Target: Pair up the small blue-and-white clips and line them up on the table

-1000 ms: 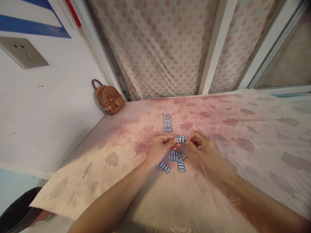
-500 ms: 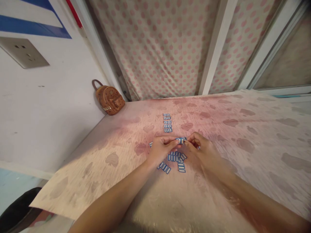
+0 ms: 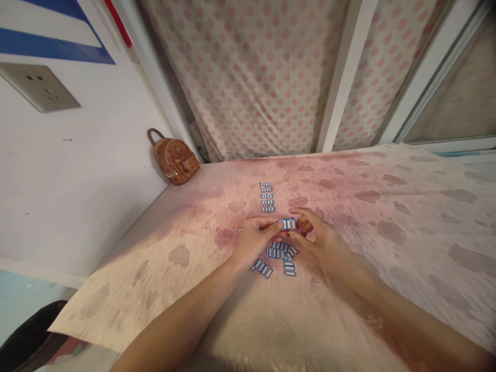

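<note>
Between the thumb and fingers of my left hand (image 3: 256, 235) is a small blue-and-white striped piece (image 3: 288, 223), held above the table. Just to its right, my right hand (image 3: 315, 232) has its thumb and index finger apart, with nothing visible between them; the other fingers are curled. Below both hands lies a loose pile of similar striped pieces (image 3: 278, 252), some overlapping. One striped piece (image 3: 262, 268) lies at the pile's left and another (image 3: 289, 267) at its lower right. Beyond my hands, several pieces form a neat column (image 3: 267, 196). My left hand partly hides another piece.
A patterned pinkish cloth (image 3: 182, 284) covers the table. A small brown backpack-shaped bag (image 3: 176, 159) stands at the far left corner against the white wall (image 3: 96, 155). Behind the table hangs a polka-dot curtain (image 3: 263, 77). A dark object (image 3: 31, 330) is at the lower left.
My right thumb and index finger have come off the held striped piece and spread apart. My left hand keeps its hold in nearly the same place.
</note>
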Demonstrator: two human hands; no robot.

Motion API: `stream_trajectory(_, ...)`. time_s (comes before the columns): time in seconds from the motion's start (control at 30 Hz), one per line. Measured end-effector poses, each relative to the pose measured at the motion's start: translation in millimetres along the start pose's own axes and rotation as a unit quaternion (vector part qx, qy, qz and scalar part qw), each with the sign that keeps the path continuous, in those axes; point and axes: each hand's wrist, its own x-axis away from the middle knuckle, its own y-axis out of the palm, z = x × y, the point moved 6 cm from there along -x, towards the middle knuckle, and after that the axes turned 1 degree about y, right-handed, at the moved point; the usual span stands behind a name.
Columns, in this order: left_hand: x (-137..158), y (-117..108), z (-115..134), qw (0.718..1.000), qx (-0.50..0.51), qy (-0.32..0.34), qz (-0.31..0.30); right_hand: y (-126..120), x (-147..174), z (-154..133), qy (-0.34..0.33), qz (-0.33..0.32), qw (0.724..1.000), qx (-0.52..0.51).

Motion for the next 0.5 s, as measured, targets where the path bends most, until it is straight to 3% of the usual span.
stream_trajectory(0.5, -0.7, 0.1, -0.8, 0.999, 0.035, -0.016, -0.011, -5.6, -0.8, -11.5, -0.025, 0.012, 1.000, 0.011)
